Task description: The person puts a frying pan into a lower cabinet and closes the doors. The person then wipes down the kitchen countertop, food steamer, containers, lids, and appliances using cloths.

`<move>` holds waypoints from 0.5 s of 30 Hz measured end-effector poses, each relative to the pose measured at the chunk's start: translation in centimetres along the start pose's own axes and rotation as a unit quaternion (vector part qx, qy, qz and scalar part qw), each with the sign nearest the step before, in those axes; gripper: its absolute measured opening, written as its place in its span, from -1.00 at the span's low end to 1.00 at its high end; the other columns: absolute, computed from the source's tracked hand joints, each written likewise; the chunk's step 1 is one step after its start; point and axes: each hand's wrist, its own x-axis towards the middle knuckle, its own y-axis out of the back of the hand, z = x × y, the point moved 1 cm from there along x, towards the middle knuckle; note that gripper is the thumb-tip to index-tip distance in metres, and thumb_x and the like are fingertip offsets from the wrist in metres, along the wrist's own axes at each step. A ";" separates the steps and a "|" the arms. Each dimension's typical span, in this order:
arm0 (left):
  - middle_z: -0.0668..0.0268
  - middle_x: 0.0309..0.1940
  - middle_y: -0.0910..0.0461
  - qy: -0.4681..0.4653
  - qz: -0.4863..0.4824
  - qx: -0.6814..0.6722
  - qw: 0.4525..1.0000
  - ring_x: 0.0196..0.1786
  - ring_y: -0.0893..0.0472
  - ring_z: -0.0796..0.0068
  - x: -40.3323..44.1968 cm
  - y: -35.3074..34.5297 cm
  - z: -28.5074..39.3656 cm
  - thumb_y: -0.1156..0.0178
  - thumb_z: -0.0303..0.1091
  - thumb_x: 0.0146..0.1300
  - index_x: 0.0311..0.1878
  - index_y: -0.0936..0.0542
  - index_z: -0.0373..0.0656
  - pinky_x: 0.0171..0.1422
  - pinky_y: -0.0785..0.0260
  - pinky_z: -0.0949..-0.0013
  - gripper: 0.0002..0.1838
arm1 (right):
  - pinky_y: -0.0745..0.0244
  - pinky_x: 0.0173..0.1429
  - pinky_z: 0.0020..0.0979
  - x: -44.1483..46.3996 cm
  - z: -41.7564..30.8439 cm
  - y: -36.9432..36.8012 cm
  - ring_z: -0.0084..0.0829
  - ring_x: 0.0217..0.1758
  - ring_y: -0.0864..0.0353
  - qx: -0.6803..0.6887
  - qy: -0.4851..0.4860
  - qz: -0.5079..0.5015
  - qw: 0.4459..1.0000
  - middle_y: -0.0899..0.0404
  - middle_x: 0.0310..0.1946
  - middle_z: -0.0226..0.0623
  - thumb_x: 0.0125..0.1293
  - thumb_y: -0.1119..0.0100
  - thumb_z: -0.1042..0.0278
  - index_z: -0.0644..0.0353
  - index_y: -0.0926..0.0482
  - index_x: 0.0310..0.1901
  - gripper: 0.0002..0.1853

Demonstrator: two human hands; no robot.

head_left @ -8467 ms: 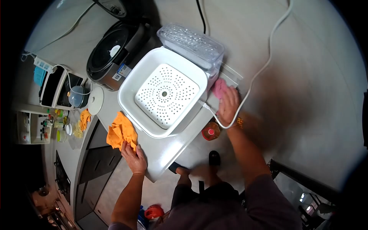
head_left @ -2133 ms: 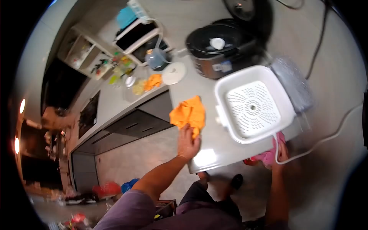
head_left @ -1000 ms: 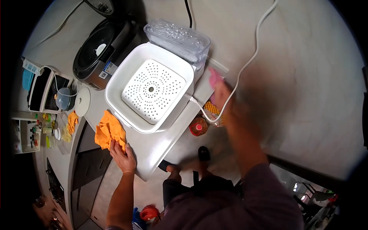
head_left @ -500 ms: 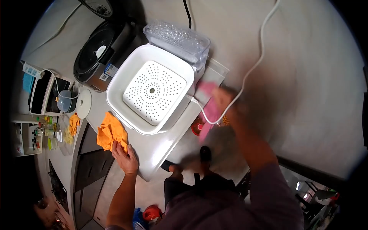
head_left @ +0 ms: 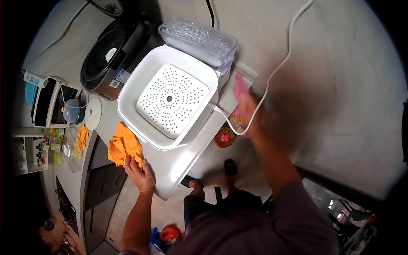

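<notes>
My left hand (head_left: 139, 176) lies at the front edge of the counter, its fingers curled on a crumpled orange cloth (head_left: 124, 146), with a bit of the fabric between fingers and thumb. On the right, my right hand (head_left: 250, 111) grips a pink cloth (head_left: 239, 87) against the counter's right end; its fingers are partly blurred. Between the hands stands a white square steamer (head_left: 127, 114) with a perforated bottom (head_left: 187, 91). A clear plastic container (head_left: 199, 40) sits behind it. The steamer's white cord (head_left: 267, 85) loops past my right wrist.
A dark rice cooker (head_left: 104, 55) with its lid raised stands left of the steamer. A round white lid (head_left: 93, 114) and a second orange cloth (head_left: 82, 136) lie farther left. Below the counter's right end is a bottle with a red cap (head_left: 224, 137). A wall (head_left: 348, 85) rises at the right.
My right hand has brought the pink cloth up from beside the counter onto its right end, uncovering more of the red-capped bottle. My left hand and the orange cloth stay nearly still.
</notes>
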 end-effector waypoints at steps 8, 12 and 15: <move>-0.03 0.50 -0.31 -0.009 0.011 0.004 1.000 0.50 -0.29 -0.14 -0.2 -0.6 -0.7 -0.24 -0.21 0.51 0.35 -0.44 -0.35 0.62 -0.15 -0.02 -0.49 | -0.70 -0.09 -0.07 -0.9 -7.0 2.7 0.05 -0.12 -0.80 0.067 0.223 -0.075 0.970 -0.79 -0.15 -0.04 0.40 -0.32 0.47 0.16 -0.73 0.02 -0.80; 0.00 0.51 -0.30 -0.008 -0.002 0.001 1.000 0.50 -0.29 -0.13 -0.3 -0.2 -0.5 -0.23 -0.21 0.52 0.37 -0.43 -0.33 0.63 -0.15 0.00 -0.49 | -0.65 -0.18 -0.08 4.8 -0.3 3.5 0.06 -0.21 -0.77 -0.092 0.114 -0.049 0.988 -0.71 -0.30 0.00 0.45 -0.24 0.41 0.18 -0.72 -0.08 -0.88; -0.01 0.51 -0.29 0.002 -0.016 0.003 1.000 0.51 -0.29 -0.12 -0.1 0.0 -0.1 -0.23 -0.21 0.52 0.37 -0.43 -0.31 0.62 -0.16 0.00 -0.50 | -0.60 -0.17 -0.04 4.4 -1.7 2.2 0.12 -0.25 -0.72 -0.034 0.086 0.044 0.995 -0.68 -0.35 0.02 0.47 -0.18 0.40 0.21 -0.68 -0.16 -0.88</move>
